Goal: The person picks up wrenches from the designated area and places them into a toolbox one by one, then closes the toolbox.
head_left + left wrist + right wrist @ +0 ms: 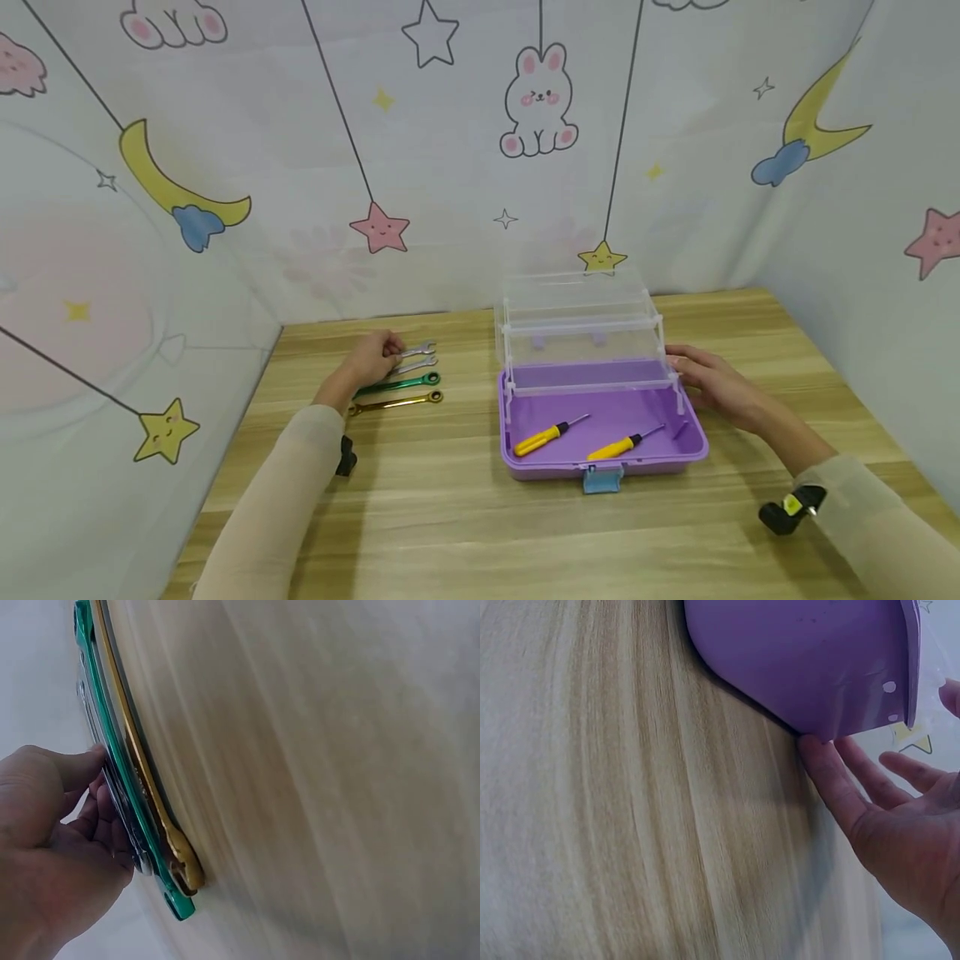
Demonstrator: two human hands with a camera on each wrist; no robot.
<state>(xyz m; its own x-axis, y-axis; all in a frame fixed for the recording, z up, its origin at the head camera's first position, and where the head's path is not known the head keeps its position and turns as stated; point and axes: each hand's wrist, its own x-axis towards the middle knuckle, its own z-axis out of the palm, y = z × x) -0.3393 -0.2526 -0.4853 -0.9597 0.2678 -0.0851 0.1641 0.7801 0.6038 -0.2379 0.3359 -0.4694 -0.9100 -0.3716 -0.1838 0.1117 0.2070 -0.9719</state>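
At the far left of the table, my left hand (370, 361) pinches the farthest silver wrench (420, 348) between thumb and fingers. A second silver wrench (422, 364) lies just nearer, followed by a green wrench (397, 385) and a gold wrench (401, 403), roughly parallel. In the left wrist view, the green and gold wrenches partly cover the silver ones beside my thumb. My right hand (723, 390) touches the rear right corner of a purple toolbox (543, 473), fingers extended. Inside the toolbox lie two yellow-handled screwdrivers, one left (542, 439) and one right (617, 448).
Clear folding trays (581, 342) stand raised over the toolbox's rear half. A light blue latch (602, 480) hangs at its front. Behind the wooden table (450, 533) is a white cloth backdrop (450, 150) printed with stars, moons and a rabbit.
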